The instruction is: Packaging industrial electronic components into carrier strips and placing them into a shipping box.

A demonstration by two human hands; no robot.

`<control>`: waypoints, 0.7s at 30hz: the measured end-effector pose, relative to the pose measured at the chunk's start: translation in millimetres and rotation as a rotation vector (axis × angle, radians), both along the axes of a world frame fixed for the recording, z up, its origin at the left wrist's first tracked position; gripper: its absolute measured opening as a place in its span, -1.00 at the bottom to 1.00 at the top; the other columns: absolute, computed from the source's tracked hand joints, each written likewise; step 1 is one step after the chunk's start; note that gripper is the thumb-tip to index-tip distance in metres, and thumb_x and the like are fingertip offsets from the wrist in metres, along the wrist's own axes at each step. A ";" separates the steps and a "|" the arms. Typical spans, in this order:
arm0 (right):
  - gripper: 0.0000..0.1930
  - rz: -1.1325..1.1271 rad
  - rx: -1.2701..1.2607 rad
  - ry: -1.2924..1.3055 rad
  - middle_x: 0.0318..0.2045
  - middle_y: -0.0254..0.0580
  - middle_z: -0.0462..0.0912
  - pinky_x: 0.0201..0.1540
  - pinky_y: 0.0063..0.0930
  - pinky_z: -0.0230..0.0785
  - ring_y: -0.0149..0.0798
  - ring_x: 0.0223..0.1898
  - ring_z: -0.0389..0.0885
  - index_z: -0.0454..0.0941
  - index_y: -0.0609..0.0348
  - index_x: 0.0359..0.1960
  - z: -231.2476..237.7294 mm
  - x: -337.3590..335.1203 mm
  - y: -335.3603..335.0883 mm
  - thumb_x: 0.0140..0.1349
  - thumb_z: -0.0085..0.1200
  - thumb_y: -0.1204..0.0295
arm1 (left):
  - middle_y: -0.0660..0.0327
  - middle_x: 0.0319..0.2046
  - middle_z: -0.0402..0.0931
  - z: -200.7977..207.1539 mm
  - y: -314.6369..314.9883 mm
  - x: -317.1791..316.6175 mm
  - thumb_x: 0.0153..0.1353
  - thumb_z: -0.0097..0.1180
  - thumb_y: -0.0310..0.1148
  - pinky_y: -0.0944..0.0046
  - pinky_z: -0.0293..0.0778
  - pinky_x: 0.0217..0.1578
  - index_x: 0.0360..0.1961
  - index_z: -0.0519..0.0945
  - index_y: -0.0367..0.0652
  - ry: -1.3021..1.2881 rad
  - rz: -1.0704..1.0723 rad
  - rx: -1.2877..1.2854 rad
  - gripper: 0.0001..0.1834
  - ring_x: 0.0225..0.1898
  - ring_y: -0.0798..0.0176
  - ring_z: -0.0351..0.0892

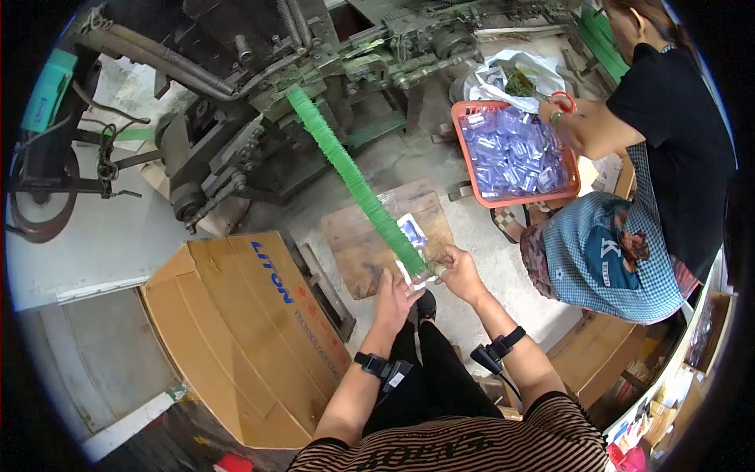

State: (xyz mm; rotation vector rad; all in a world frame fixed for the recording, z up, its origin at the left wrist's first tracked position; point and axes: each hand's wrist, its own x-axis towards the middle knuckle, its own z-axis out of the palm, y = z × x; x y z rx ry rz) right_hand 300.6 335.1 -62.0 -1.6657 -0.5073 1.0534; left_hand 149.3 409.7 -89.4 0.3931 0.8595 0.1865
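Striped shirt (464, 447), left hand (393, 304) and right hand (462, 274) pinching clear plastic (420, 284), green strip (351, 177) (its end) between them.

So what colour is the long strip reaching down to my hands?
The strip is green, best seen in the head view.

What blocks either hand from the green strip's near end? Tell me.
Possibly a clear plastic piece between the left hand and right hand, at the near end of the green strip; nothing else visible.
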 end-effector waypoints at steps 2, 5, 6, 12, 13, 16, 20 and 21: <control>-0.82 -0.014 0.017 -0.019 -0.49 -0.24 0.50 -0.55 -0.56 0.36 -0.45 -0.51 0.47 0.40 0.31 -0.39 2.5 2.3 1.8 -0.09 0.06 0.69 | 0.11 -0.11 0.40 13.7 -3.1 28.3 0.25 -0.41 0.11 0.03 0.21 0.04 0.08 0.23 -0.15 -0.118 0.260 -0.109 -0.41 -0.03 0.08 0.37; -0.80 0.202 -0.215 -0.504 -0.51 -0.16 0.50 -0.52 -0.43 0.36 -0.29 -0.54 0.51 0.42 0.25 -0.39 37.3 1.6 13.7 -0.11 0.10 0.62 | 0.14 -0.09 0.41 18.9 3.0 46.7 0.28 -0.43 0.06 0.10 0.29 -0.04 0.01 0.30 -0.10 -0.188 0.334 -0.099 -0.48 -0.09 0.15 0.40; -0.80 0.209 -0.213 -0.508 -0.51 -0.16 0.50 -0.52 -0.43 0.36 -0.29 -0.54 0.51 0.42 0.25 -0.39 47.3 0.4 15.5 -0.11 0.10 0.62 | 0.17 -0.12 0.43 22.9 3.0 51.4 0.28 -0.42 0.04 0.15 0.33 -0.08 -0.02 0.33 -0.11 -0.167 0.336 -0.102 -0.50 -0.12 0.18 0.43; -0.74 0.266 -0.082 -0.979 -0.47 -0.10 0.49 -0.46 -0.27 0.36 0.00 -0.45 0.49 0.48 0.16 -0.37 36.6 -3.0 11.0 -0.20 0.12 0.53 | 0.25 -0.25 0.50 4.6 -1.4 50.8 0.29 -0.38 -0.02 0.27 0.41 -0.21 -0.12 0.39 -0.11 -0.257 0.368 -0.118 -0.57 -0.26 0.28 0.49; -0.71 0.325 -0.060 -0.968 -0.46 -0.10 0.49 -0.45 -0.28 0.37 -0.01 -0.44 0.50 0.48 0.15 -0.35 42.5 -4.5 12.7 -0.22 0.13 0.52 | 0.23 -0.20 0.48 -4.1 1.8 40.6 0.29 -0.37 -0.02 0.23 0.39 -0.15 -0.09 0.38 -0.11 -0.508 0.353 -0.175 -0.57 -0.20 0.26 0.47; -0.65 0.352 -0.042 -0.923 -0.43 -0.13 0.49 -0.41 -0.29 0.39 -0.06 -0.38 0.51 0.49 0.12 -0.29 55.6 -5.0 20.2 -0.26 0.15 0.53 | 0.32 -0.26 0.46 -0.1 -1.0 45.6 0.27 -0.34 0.03 0.27 0.37 -0.26 -0.13 0.38 -0.03 -0.095 0.405 -0.091 -0.58 -0.26 0.34 0.45; -0.62 0.343 0.056 -0.942 -0.39 -0.17 0.44 -0.36 -0.33 0.38 -0.10 -0.33 0.47 0.49 0.10 -0.26 53.1 -3.0 37.8 -0.25 0.14 0.50 | 0.28 -0.06 0.40 19.5 3.1 47.7 0.29 -0.38 0.00 0.22 0.35 -0.09 0.02 0.31 -0.06 -0.113 0.340 -0.040 -0.54 -0.05 0.30 0.40; -0.64 0.364 0.024 -1.005 -0.39 -0.16 0.43 -0.36 -0.32 0.37 -0.08 -0.33 0.47 0.49 0.09 -0.26 50.0 -0.1 42.7 -0.23 0.12 0.49 | 0.26 -0.03 0.38 17.7 4.9 52.4 0.29 -0.40 0.00 0.21 0.32 -0.05 0.04 0.29 -0.07 -0.053 0.347 -0.037 -0.54 0.00 0.27 0.37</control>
